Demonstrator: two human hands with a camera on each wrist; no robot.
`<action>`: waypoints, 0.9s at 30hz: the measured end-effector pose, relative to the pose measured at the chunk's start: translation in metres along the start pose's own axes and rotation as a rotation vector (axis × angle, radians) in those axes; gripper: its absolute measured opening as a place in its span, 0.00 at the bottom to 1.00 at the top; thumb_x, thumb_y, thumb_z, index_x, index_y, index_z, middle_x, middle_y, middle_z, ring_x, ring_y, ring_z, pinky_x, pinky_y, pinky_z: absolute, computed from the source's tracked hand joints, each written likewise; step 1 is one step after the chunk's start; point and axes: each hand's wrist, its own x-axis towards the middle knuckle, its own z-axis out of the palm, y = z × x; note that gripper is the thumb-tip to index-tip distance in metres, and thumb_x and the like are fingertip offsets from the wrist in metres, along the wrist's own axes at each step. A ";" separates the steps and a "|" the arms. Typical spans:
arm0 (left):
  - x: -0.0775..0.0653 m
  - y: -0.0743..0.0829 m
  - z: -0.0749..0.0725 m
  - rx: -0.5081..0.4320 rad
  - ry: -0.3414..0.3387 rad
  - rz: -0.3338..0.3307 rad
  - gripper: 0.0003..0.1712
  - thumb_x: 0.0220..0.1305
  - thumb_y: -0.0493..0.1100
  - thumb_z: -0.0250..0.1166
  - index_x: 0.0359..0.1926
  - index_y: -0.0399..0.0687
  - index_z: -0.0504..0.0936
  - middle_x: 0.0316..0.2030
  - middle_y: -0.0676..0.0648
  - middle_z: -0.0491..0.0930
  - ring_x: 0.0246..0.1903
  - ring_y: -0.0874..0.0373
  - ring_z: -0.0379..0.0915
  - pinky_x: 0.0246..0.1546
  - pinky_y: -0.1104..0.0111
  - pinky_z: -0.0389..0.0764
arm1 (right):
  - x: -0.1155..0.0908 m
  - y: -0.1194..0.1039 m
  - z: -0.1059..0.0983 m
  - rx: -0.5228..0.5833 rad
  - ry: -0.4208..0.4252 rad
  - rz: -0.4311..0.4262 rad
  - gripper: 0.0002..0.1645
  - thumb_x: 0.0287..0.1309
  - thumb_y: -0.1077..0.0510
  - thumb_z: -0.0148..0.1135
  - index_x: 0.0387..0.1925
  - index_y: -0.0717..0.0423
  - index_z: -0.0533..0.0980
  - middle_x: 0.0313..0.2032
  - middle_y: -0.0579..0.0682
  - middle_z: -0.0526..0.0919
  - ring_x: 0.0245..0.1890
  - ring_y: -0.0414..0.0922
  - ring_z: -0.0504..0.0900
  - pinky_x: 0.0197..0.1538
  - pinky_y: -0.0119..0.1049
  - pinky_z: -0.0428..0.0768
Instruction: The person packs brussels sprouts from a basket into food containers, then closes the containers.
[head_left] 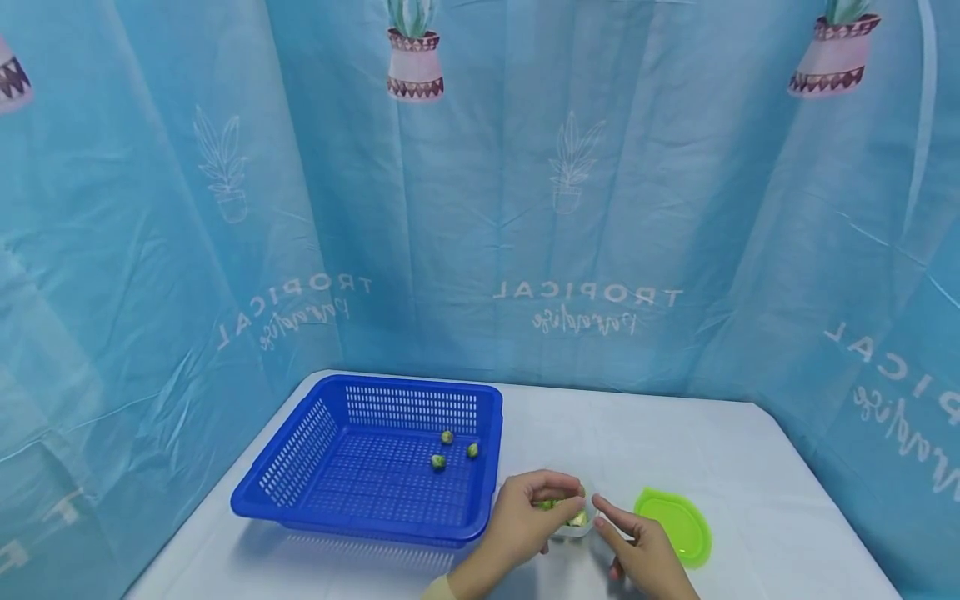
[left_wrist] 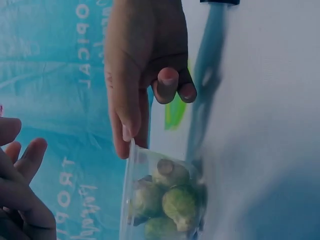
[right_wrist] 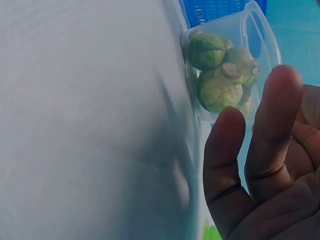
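A small clear plastic container (head_left: 572,531) stands on the table, holding several Brussels sprouts (right_wrist: 220,90). My left hand (head_left: 528,512) hovers over its left side, thumb and fingers apart, with sprouts showing through the gap. No sprout shows in its grasp in the left wrist view. On the container's right, my right hand (head_left: 648,554) has its index finger and thumb tips at the rim (left_wrist: 132,155), separated in the head view. Its other fingers bend loosely beneath, as the left wrist view shows.
A large blue plastic basket (head_left: 489,467) stands on the left with three Brussels sprouts (head_left: 438,462) in it. A bright green lid (head_left: 678,525) lies right of the container on the white table (head_left: 600,425). Blue printed curtains (head_left: 480,208) enclose the table.
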 end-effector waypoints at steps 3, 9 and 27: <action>-0.007 0.006 -0.004 -0.002 -0.041 0.012 0.11 0.55 0.51 0.69 0.40 0.58 0.85 0.37 0.54 0.87 0.14 0.65 0.69 0.08 0.74 0.67 | 0.000 0.000 0.000 -0.008 -0.004 -0.007 0.34 0.56 0.38 0.60 0.61 0.45 0.72 0.58 0.56 0.77 0.14 0.45 0.76 0.19 0.36 0.75; -0.017 0.016 -0.018 0.017 -0.086 0.075 0.11 0.56 0.49 0.69 0.41 0.55 0.84 0.39 0.49 0.87 0.08 0.66 0.59 0.08 0.73 0.69 | 0.001 -0.001 0.000 -0.013 0.006 0.004 0.33 0.56 0.39 0.60 0.61 0.45 0.72 0.58 0.56 0.77 0.14 0.45 0.76 0.20 0.36 0.75; -0.019 0.044 -0.085 0.275 -0.126 0.174 0.12 0.57 0.56 0.67 0.42 0.62 0.83 0.40 0.53 0.86 0.10 0.66 0.63 0.15 0.62 0.78 | -0.001 -0.005 0.002 -0.012 0.011 0.021 0.32 0.57 0.39 0.60 0.60 0.48 0.72 0.58 0.57 0.77 0.13 0.45 0.76 0.19 0.37 0.74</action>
